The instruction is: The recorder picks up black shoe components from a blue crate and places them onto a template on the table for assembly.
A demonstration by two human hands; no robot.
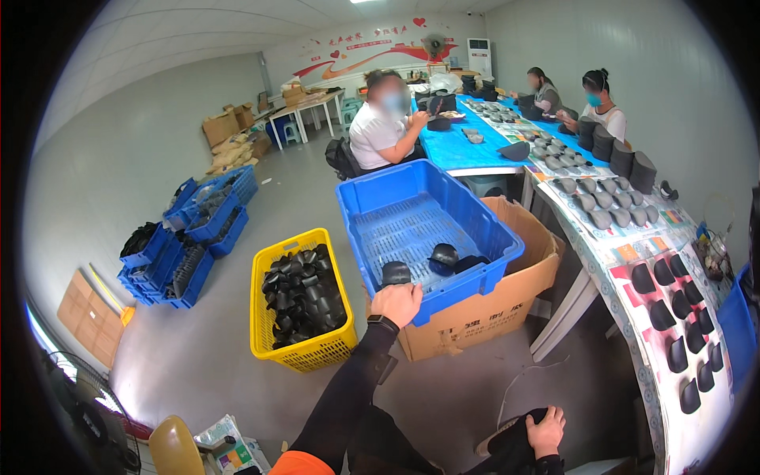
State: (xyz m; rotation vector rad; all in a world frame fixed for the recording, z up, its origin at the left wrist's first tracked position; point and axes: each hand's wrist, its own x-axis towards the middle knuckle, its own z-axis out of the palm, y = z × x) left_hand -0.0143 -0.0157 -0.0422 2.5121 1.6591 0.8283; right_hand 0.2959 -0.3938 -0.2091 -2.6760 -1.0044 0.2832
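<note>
My left hand (397, 304), with a dark watch on its wrist, is closed over the near rim of a large blue plastic crate (353, 229). Just beyond the fingers, inside the crate, is a curved black shell-like piece (396, 273). Another glossy black piece (444, 255) lies farther right in the same crate, beside more dark ones. The crate sits tilted on an open cardboard box (467, 321). Low on the right, my right hand (545, 431) rests on my black-clothed knee, fingers apart and holding nothing.
Left of the box, a yellow basket (305, 358) holds many black pieces. Tables on the right carry rows of black pieces (681, 356). Several people sit at the blue-covered table (471, 154). Stacked blue crates (190, 261) stand far left. A chair (174, 447) is at lower left.
</note>
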